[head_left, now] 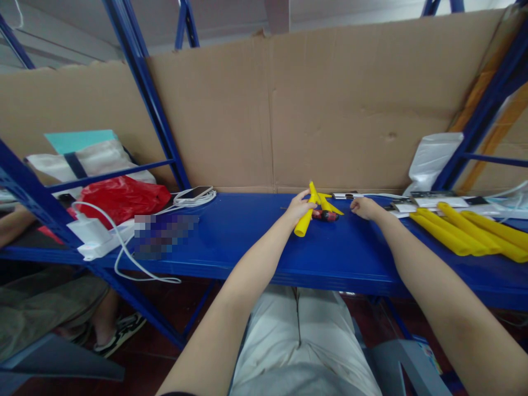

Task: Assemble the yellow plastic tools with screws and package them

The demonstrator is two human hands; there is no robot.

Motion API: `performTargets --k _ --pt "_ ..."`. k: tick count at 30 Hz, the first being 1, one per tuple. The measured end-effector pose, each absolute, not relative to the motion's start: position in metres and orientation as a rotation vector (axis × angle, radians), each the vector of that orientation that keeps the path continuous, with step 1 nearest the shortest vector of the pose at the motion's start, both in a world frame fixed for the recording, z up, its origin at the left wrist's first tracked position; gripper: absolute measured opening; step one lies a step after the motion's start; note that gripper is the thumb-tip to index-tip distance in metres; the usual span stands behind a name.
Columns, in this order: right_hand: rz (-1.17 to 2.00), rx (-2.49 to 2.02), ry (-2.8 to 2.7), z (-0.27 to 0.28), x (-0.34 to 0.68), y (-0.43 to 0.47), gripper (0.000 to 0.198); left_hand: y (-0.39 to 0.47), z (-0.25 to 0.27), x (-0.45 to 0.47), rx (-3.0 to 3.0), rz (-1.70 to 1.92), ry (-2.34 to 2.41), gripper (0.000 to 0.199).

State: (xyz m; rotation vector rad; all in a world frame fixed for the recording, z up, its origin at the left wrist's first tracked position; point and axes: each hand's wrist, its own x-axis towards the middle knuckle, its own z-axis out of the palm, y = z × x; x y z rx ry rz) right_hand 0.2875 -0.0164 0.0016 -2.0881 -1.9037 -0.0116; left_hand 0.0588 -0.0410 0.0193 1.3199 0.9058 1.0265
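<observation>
Near the middle of the head view, just right of centre, a yellow tube (304, 224) lay in my left hand (300, 209), its long axis running away from me and leaning slightly right, its wide, open end toward the lower edge of the frame and its narrow end toward the cardboard panel (350, 110). My left fingers were wrapped around its middle, closed on it with no gap that I could see. Just to its right were yellow pointed pieces (331, 206); I could not tell whether they were joined to the tube. Below them a red-and-black tool (325, 215) lay on the blue table (239, 231), crosswise to the tube. My right hand (363, 209) was farther right, apart from the tube, with the pieces and the tool between; its fingers were curled inward, but whether they pinched anything small I could not tell. Toward the right edge of the frame, a row of yellow tubes (466, 231) lay slanted on the table, nearer my right hand than my left.
</observation>
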Motion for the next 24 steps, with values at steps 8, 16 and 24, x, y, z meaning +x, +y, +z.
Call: performTargets --k 8,16,24 --pt "-0.073 -2.086 -1.958 -0.001 0.293 -0.015 0.016 -0.041 0.019 0.059 1.327 1.028 0.908 0.069" --pt "-0.113 -2.044 -1.988 -0.002 0.289 -0.012 0.018 -0.039 0.018 0.058 1.311 1.031 0.876 0.070" --pt "-0.098 -2.090 -1.962 0.004 0.280 -0.019 0.023 -0.042 0.022 0.059 1.292 0.994 0.887 0.069"
